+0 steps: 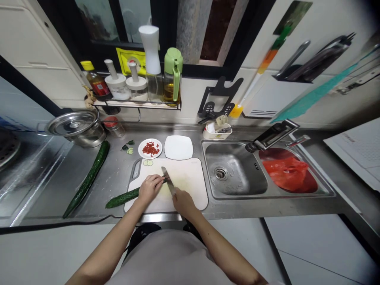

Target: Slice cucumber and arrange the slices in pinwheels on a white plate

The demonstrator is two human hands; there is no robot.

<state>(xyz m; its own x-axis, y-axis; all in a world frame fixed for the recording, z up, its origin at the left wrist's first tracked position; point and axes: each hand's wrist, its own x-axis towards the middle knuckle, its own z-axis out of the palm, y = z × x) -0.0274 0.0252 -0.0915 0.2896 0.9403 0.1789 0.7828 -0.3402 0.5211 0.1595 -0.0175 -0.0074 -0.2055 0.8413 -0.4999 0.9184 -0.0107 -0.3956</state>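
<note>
My left hand (pixel 150 188) is closed over a dark green cucumber (pixel 123 198), which lies partly on the white cutting board (pixel 190 186) and sticks out past its left edge. In my right hand (pixel 184 202) is a kitchen knife (pixel 169 181), its blade at the cucumber's right end, close to my left fingertips. The exact contact of blade and cucumber is too small to make out. Two pale cucumber slices (pixel 148 162) lie at the board's upper left. Behind the board stand a small plate of chopped red pieces (pixel 151 149) and a white square plate (pixel 178 147).
A second cucumber (pixel 87 178) lies on the steel counter at left, near a lidded pot (pixel 78 126). Cucumber scraps (pixel 130 147) sit behind the board. To the right is a sink (pixel 237 170) with a red plastic bag (pixel 286 172) in its second basin. Above, a rack (pixel 136 103) holds condiments.
</note>
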